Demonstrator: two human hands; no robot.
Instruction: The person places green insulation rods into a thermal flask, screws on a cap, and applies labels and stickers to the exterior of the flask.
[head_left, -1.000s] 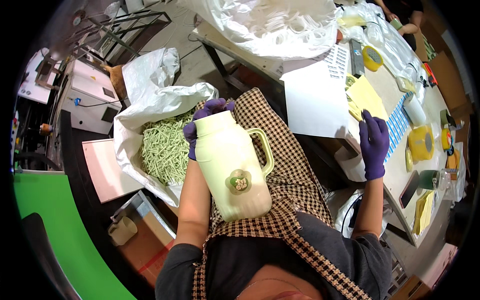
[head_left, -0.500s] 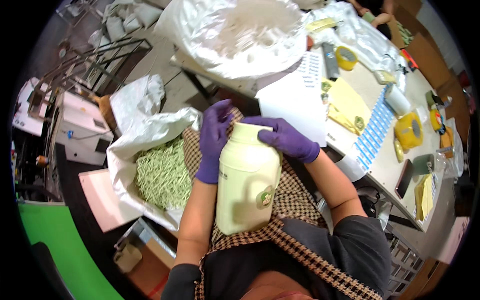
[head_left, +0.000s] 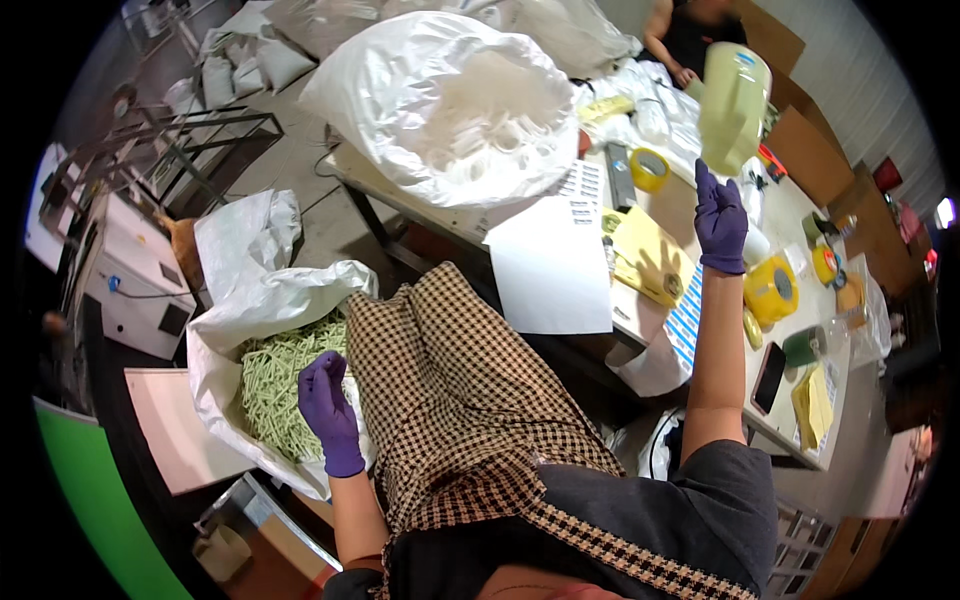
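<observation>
My right hand (head_left: 722, 225), in a purple glove, reaches out over the table at the right. Its fingers are closed at the near end of a pale yellow-green jug (head_left: 733, 112), which is raised at the far side; the exact hold is partly hidden. My left hand (head_left: 328, 412), also gloved in purple, is over the edge of a white sack (head_left: 215, 360) of thin light-green sticks (head_left: 285, 395). Its fingers are bunched together, and whether anything is between them cannot be made out. A brown-and-black checked apron (head_left: 450, 390) covers my lap.
On the table (head_left: 640, 325) lie a white sheet (head_left: 550, 270), yellow sheets (head_left: 650, 245), tape rolls (head_left: 770, 290) and a phone (head_left: 768, 378). A large white bag (head_left: 350, 90) of translucent pieces stands ahead. A person (head_left: 690, 35) is at the table's far side.
The jug has gone from in front of my chest to the far right, with my right hand. My left hand has left it and moved down left to the sack of sticks.
</observation>
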